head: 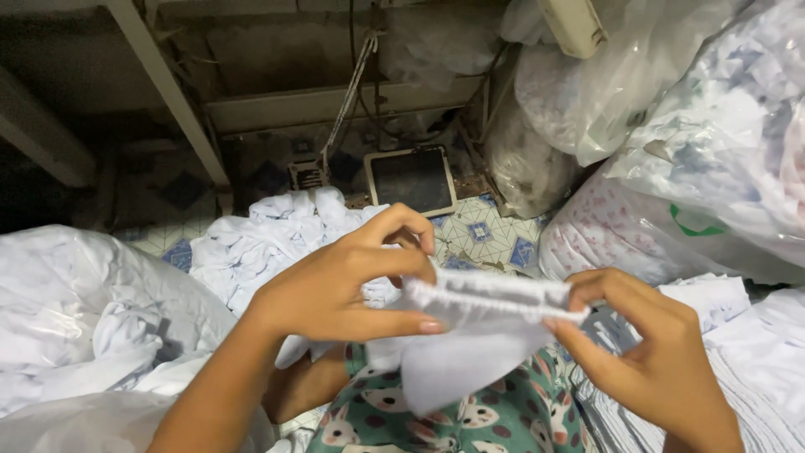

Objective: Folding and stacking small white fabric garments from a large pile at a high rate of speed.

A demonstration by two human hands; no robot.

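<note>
**Inspector:** State the grip as observed.

**Assessor:** Both hands were closed on one item. The left hand (335, 289) pinched the left end of a small white cloth piece (474, 331), thumb beneath and fingers curled over its gathered top edge. The right hand (650, 352) pinched the right end of that same edge between thumb and forefinger. Neither hand was spread.

**Inspector:** Where did the cloth piece lie relative to the grip?

**Assessor:** It spanned the gap between the two hands, its ribbed edge pulled roughly level. The loose body hung toward six o'clock from that edge, over a green patterned garment (470, 415) on the person's lap.

**Inspector:** Surroundings?

**Assessor:** At eleven o'clock from the grip, a heap of white cloth (260, 239) rested on a patterned tile floor (490, 239). At nine o'clock, a crumpled white plastic bag (75, 294) with cloth inside. At four o'clock, just beside the right hand, a stack of white ribbed fabric (755, 361). From one to three o'clock, clear plastic sacks (671, 126) stuffed with pale fabric were piled against each other. At twelve o'clock, a dark rectangular pedal plate (411, 179) sat under a table frame (168, 92), with cables hanging near it.

**Inspector:** Any obstruction?

**Assessor:** The left hand covered the cloth's left end and part of the heap behind it.

**Inspector:** Counts?

**Assessor:** Two hands, one held cloth piece, one floor heap, one pedal plate. At least three sacks at the right; the exact number could not be told.
</note>
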